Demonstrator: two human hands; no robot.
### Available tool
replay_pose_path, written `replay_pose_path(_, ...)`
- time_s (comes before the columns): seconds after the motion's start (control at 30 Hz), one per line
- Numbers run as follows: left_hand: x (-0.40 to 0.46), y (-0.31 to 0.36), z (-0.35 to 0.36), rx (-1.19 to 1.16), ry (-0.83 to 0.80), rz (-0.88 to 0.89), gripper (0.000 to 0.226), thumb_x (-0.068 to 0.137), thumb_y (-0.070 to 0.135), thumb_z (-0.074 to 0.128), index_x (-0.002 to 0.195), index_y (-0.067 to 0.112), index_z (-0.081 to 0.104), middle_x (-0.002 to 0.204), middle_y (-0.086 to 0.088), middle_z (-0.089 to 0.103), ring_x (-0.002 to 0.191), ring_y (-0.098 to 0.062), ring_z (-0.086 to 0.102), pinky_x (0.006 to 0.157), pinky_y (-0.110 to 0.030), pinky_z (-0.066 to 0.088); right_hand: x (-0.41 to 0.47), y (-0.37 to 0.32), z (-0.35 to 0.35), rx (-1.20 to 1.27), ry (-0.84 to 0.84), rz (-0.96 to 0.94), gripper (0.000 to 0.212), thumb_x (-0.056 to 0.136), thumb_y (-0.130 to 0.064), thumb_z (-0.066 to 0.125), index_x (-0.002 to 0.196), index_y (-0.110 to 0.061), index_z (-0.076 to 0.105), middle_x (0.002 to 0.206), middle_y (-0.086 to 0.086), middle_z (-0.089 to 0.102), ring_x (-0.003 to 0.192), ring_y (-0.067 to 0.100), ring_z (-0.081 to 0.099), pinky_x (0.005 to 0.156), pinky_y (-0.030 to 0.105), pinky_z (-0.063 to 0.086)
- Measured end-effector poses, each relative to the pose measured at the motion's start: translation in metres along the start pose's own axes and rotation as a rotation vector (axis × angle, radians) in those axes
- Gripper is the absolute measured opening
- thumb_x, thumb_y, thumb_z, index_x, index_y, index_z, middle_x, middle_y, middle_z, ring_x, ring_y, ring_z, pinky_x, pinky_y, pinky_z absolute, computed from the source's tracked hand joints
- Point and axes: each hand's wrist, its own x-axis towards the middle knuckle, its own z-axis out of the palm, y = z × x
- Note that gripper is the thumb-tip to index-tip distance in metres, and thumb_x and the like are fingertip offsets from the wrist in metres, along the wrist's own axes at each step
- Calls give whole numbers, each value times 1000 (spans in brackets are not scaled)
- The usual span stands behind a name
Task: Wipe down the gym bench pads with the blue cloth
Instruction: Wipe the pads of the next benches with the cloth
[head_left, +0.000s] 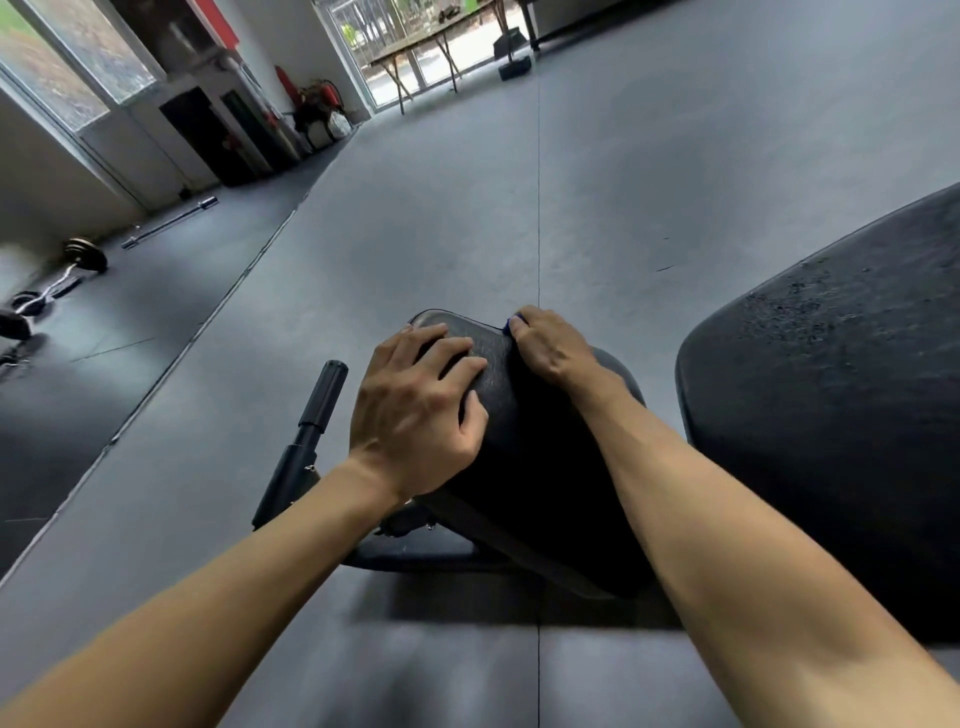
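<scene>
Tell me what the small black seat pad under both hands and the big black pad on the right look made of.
Small black seat pad: looks like vinyl or faux leather, with a fine grain, soft sheen and a piped rim. Big black pad: probably similar upholstery, matte, but its surface is speckled and rough, perhaps worn or flaking; hard to say.

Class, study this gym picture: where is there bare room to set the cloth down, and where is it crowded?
Free: the big bench pad at right, and the grey floor beyond the small pad. Crowded: the small pad, where the left hand rests and the right hand holds the blue cloth at its far edge; weights line the left wall.
</scene>
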Motion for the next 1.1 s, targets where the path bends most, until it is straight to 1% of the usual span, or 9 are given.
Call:
replay_pose_path(0.1, -1, 1, -1, -4, 0, -19, 29, 85, 24, 59, 106, 17, 77, 117, -1, 72, 123, -28, 59, 109, -44, 42, -34, -3, 4, 79, 95, -34, 33, 105, -38, 36, 115, -20, 61, 119, 11, 58, 111, 27, 54, 93, 33, 40)
replay_pose_path(0.2, 0, 2, 0, -9, 1, -15, 29, 85, 23, 59, 106, 16, 77, 117, -1, 72, 122, -28, 59, 108, -44, 42, -81, -7, 13, 124, 170, -89, 29, 105, -37, 39, 127, -23, 53, 131, 5, 48, 125, 20, 43, 103, 26, 30)
replay_pose_path(0.33, -1, 2, -2, -12, -51, -41, 31, 86, 24, 56, 107, 16, 77, 119, -2, 72, 122, -29, 59, 106, -45, 43, -145, -14, 30, 81, 210, -154, 48, 101, -41, 40, 145, -20, 41, 153, 6, 28, 146, 22, 23, 122, 38, 22)
replay_pose_path(0.6, -2, -21, -12, -111, -244, 78, 45, 92, 37, 50, 124, 12, 70, 133, -7, 63, 134, -29, 49, 115, -44, 38, -242, 2, 81, -66, 368, -389, 54, 103, -16, 47, 155, -14, 36, 166, 8, 19, 155, 25, 9, 120, 45, 30)
replay_pose_path(0.67, -6, -30, -12, -132, -233, 98, 48, 96, 40, 52, 128, 8, 66, 136, -10, 59, 139, -30, 45, 115, -45, 39, -240, 6, 84, -105, 391, -405, 56, 103, -15, 52, 156, -17, 35, 167, 6, 19, 155, 24, 10, 118, 45, 34)
replay_pose_path(0.77, -14, -29, -3, -220, -94, 29, 41, 96, 29, 54, 124, 3, 68, 134, -16, 59, 138, -34, 46, 111, -48, 43, -215, -5, 75, -128, 417, -363, 50, 105, -30, 42, 154, -20, 38, 164, 6, 27, 155, 22, 13, 118, 44, 33)
replay_pose_path(0.93, -17, -28, 2, -254, 48, 44, 36, 87, 17, 56, 116, 3, 73, 127, -18, 63, 130, -37, 52, 107, -46, 46, -152, -23, 43, 66, 298, -306, 44, 104, -36, 37, 144, -18, 48, 153, 4, 40, 148, 16, 26, 122, 29, 21)
replay_pose_path(1.03, -16, -28, 2, -259, 71, 47, 36, 83, 16, 57, 113, 4, 73, 125, -18, 64, 129, -37, 53, 106, -46, 45, -83, -35, 13, 104, 107, -211, 30, 106, -34, 36, 128, -21, 53, 131, 1, 52, 125, 19, 46, 107, 36, 37)
replay_pose_path(1.1, -15, -27, 2, -282, 87, 46, 36, 82, 14, 56, 111, 3, 73, 124, -18, 64, 127, -37, 53, 106, -47, 45, -45, -47, -2, 115, -19, -141, 31, 107, -36, 34, 125, -21, 54, 126, 5, 57, 118, 24, 51, 99, 37, 39)
